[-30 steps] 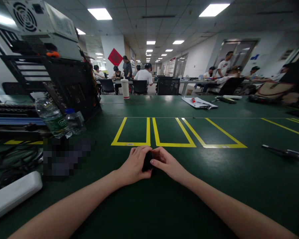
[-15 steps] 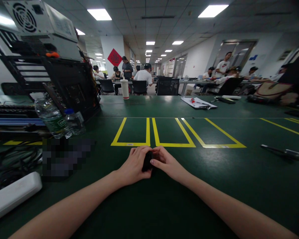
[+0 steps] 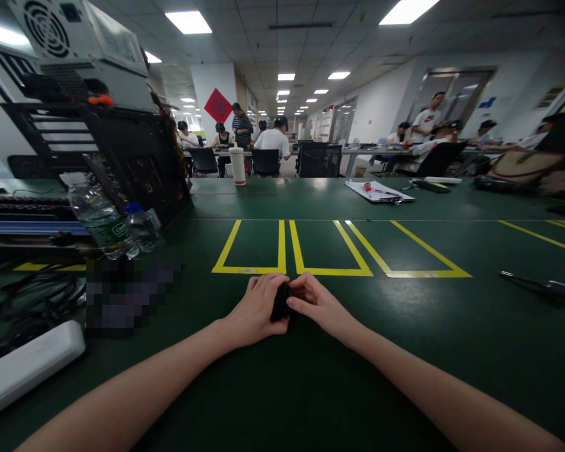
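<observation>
Both my hands meet on the green table mat [image 3: 405, 351], just in front of the yellow taped rectangles [image 3: 292, 251]. My left hand [image 3: 257, 311] and my right hand [image 3: 317, 304] are closed around a small black object [image 3: 280, 304] held between them. Only its dark middle shows between the fingers, so I cannot make out what it is. Both forearms rest low over the mat.
At left stand an open computer case [image 3: 132, 163] with a power supply [image 3: 75, 44] on top, two water bottles [image 3: 101, 220], cables and a white power strip [image 3: 28, 367]. A screwdriver [image 3: 543, 285] lies at right. A clipboard [image 3: 379, 191] and a white bottle [image 3: 238, 164] sit farther back. People sit at distant tables.
The view has shifted slightly; my hands stay closed on the black object in the same place.
</observation>
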`<state>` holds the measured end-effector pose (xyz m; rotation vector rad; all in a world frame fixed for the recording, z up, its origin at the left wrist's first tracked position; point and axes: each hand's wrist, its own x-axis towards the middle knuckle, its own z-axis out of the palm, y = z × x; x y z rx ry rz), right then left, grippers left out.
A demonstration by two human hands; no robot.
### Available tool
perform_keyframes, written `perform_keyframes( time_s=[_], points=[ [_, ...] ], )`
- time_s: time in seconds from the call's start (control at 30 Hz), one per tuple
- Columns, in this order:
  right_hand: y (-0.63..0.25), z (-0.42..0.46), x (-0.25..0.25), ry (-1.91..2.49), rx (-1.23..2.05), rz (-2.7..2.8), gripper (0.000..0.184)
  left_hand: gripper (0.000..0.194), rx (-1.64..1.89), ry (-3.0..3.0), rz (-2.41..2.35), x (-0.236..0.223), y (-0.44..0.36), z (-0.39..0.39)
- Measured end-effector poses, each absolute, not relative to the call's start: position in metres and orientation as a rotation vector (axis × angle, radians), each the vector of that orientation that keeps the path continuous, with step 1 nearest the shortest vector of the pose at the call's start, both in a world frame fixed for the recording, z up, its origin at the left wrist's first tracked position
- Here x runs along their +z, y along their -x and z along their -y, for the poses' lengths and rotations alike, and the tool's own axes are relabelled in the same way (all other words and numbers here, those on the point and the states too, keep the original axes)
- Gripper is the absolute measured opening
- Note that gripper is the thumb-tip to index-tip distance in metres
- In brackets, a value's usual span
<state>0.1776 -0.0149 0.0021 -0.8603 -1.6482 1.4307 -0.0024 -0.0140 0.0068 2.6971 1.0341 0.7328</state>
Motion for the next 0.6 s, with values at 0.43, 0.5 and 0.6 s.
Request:
perform_keyframes(
  time_s=[0.43, 0.5, 0.6],
  points=[
    [-0.179, 0.016, 0.004, 0.792, 1.5, 1.663, 0.022, 0.061, 0.647, -2.68, -1.03, 0.02, 0.004, 0.02],
    [-0.178, 0.017, 0.006, 0.824, 1.47, 1.662, 0.017, 0.061, 0.643, -2.671, -1.028, 0.021, 0.004, 0.02],
    [-0.177, 0.018, 0.006, 0.879, 1.418, 1.676, 0.017, 0.06, 0.644, -2.662, -1.023, 0.021, 0.004, 0.019]
  ],
)
